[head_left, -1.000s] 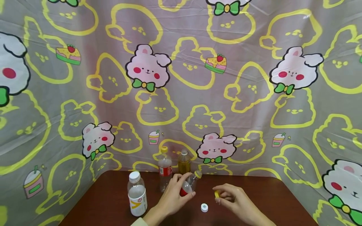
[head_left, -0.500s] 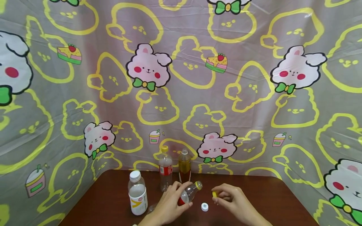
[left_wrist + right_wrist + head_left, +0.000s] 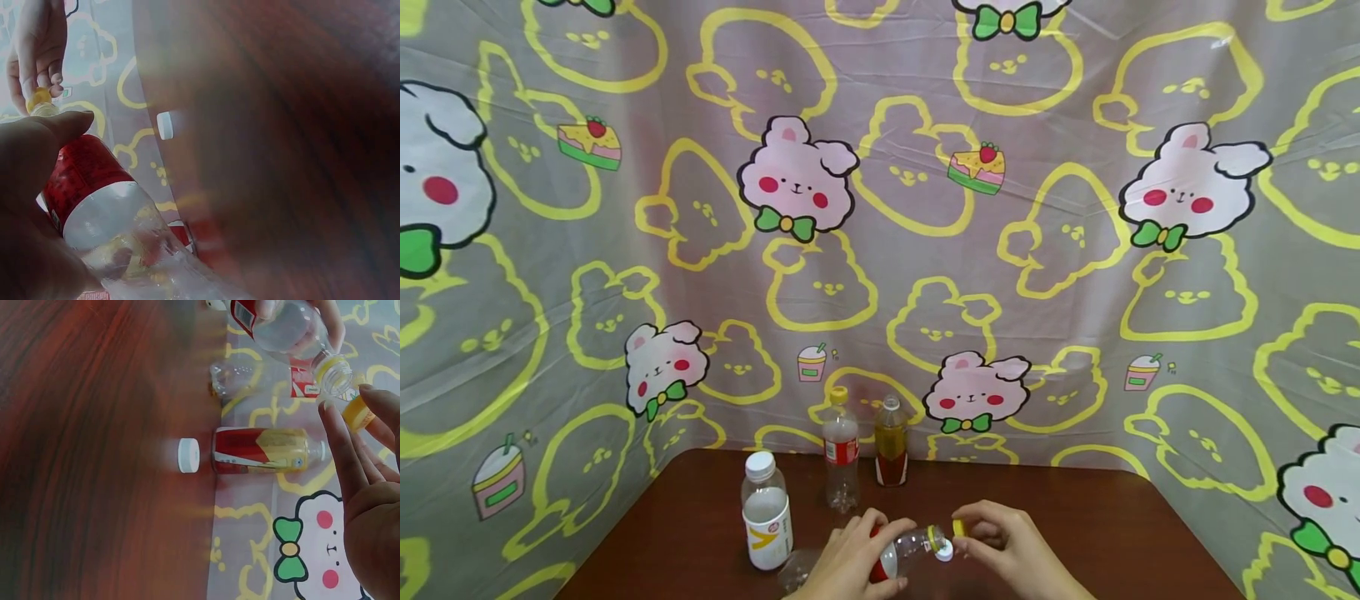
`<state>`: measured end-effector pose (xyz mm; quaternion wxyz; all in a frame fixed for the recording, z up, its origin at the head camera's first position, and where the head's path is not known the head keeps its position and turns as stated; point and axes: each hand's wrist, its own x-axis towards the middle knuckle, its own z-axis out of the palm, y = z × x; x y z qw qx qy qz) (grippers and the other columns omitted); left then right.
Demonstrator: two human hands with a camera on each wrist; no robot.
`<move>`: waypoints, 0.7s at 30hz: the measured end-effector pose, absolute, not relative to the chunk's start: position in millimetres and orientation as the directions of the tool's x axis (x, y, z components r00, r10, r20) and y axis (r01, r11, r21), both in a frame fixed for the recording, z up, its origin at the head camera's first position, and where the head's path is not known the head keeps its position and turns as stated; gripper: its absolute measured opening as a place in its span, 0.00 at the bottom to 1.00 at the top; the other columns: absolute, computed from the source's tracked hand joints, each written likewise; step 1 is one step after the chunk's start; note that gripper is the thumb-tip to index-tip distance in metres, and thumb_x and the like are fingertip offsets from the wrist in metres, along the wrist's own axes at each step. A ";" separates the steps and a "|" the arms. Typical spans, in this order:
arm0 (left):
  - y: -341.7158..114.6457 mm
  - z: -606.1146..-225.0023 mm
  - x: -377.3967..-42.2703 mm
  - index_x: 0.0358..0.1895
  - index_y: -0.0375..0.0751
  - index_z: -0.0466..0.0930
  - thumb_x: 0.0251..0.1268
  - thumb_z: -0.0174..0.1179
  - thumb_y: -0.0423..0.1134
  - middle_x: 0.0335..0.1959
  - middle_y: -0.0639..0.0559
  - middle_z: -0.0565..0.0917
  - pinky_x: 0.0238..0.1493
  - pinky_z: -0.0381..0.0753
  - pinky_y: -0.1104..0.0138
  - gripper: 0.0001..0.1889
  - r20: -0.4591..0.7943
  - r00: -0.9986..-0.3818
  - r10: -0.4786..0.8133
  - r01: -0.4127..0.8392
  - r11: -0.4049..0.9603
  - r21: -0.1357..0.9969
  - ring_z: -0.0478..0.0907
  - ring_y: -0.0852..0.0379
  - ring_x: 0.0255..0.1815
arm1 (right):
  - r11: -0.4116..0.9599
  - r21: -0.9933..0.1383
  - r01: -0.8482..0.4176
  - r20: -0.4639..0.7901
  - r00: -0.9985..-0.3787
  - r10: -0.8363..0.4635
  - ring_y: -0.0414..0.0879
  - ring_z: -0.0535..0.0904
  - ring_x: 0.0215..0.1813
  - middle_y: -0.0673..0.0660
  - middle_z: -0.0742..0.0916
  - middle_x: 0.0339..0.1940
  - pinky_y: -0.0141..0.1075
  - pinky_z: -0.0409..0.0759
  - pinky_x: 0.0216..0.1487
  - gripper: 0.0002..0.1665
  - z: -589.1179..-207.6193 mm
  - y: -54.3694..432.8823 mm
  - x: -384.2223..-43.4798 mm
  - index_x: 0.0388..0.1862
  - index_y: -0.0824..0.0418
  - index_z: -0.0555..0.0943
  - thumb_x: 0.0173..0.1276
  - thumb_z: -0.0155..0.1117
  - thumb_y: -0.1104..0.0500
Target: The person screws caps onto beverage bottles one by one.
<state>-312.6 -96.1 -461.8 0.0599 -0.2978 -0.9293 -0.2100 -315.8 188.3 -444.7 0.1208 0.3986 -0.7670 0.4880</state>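
So the left hand (image 3: pixel 853 557) has its fingers wrapped round a clear bottle (image 3: pixel 912 544) with a red label, tipped way over so the neck points toward the right hand (image 3: pixel 1006 543). Using the loose white cap (image 3: pixel 947 552) on the dark wood table (image 3: pixel 1037 490) as the marker: from the head camera the bottle sits to its left, with the neck overlapping it in that view. The right hand is just to its right, pinching a yellow cap (image 3: pixel 958 530) between thumb and fingers.

The right wrist cam is the good one here: it shows the bare threaded mouth, a yellow ring below it, and a small gap between mouth and yellow cap. From the left wrist cam the two overlap, so that gap is honestly hard to judge there, but it does show the red label and see-through body way better.

Only the head view gets the whole lineup. A white-labelled bottle (image 3: pixel 768 521) stands well left of the white cap; a yellow-capped bottle (image 3: pixel 842 454) and an amber drink bottle (image 3: pixel 891 446) stand upright beyond it, toward the cartoon-print curtain (image 3: pixel 917 250).
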 end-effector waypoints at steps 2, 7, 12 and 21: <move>-95.6 -464.4 -311.8 0.70 0.74 0.69 0.62 0.71 0.58 0.48 0.62 0.72 0.38 0.72 0.58 0.33 0.243 -0.804 0.543 0.595 0.733 0.329 0.69 0.63 0.41 | 0.199 -0.670 -0.715 0.556 -0.662 -0.503 0.43 0.89 0.36 0.55 0.89 0.42 0.38 0.85 0.34 0.11 -445.6 187.8 -315.1 0.51 0.59 0.84 0.71 0.69 0.61; -93.3 -467.2 -310.8 0.70 0.73 0.69 0.62 0.70 0.58 0.48 0.61 0.72 0.36 0.71 0.59 0.33 0.255 -0.789 0.558 0.613 0.739 0.279 0.70 0.62 0.41 | 0.218 -0.690 -0.690 0.523 -0.684 -0.508 0.40 0.88 0.37 0.58 0.89 0.41 0.36 0.85 0.35 0.10 -448.9 185.6 -314.2 0.50 0.58 0.84 0.71 0.69 0.59; -91.7 -467.6 -310.4 0.69 0.74 0.70 0.62 0.70 0.59 0.48 0.60 0.72 0.38 0.72 0.57 0.32 0.216 -0.813 0.541 0.582 0.759 0.291 0.71 0.61 0.43 | 0.224 -0.697 -0.681 0.507 -0.689 -0.518 0.37 0.87 0.37 0.53 0.90 0.40 0.36 0.85 0.34 0.12 -453.8 182.2 -313.4 0.49 0.62 0.84 0.71 0.70 0.59; -90.8 -467.6 -309.7 0.69 0.72 0.70 0.62 0.69 0.59 0.48 0.60 0.72 0.40 0.72 0.55 0.31 0.185 -0.828 0.529 0.560 0.762 0.325 0.70 0.60 0.43 | 0.171 -0.764 -0.622 0.451 -0.705 -0.548 0.43 0.89 0.38 0.57 0.89 0.42 0.37 0.86 0.35 0.11 -456.9 178.0 -311.8 0.51 0.62 0.84 0.73 0.67 0.59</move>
